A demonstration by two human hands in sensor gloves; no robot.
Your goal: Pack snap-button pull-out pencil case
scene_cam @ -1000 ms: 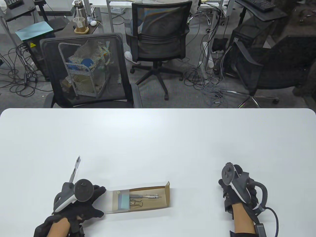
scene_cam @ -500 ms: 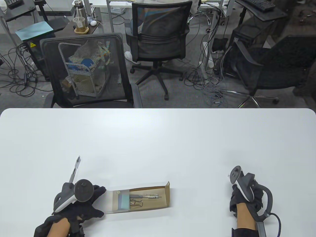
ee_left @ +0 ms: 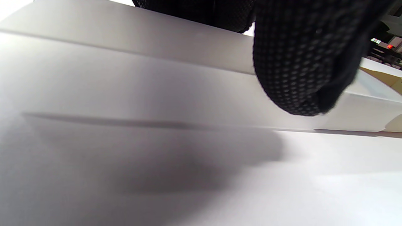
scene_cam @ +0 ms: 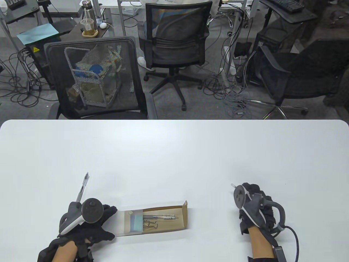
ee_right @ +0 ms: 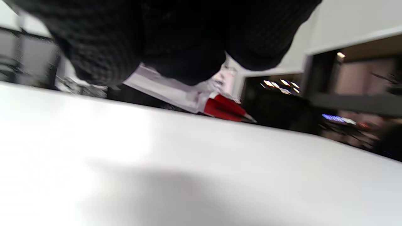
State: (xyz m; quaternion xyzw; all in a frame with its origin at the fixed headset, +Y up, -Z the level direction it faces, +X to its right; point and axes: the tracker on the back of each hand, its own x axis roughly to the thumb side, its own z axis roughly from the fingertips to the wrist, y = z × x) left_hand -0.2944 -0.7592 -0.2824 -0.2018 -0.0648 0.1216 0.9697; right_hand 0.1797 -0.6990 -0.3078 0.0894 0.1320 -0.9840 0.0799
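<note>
Case [scene_cam: 152, 220] open, kraft tray w/ pens, clips

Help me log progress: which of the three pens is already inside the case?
The pen in the pulled-out tray, beside the binder clip. Another pen lies by the left hand; the right hand holds the red-tipped one.

left hand [scene_cam: 90, 221] low on the table, fingers [ee_left: 301, 69] pressed down, right hand [scene_cam: 252, 208] raised, fingers [ee_right: 103, 47] curled closed
</note>
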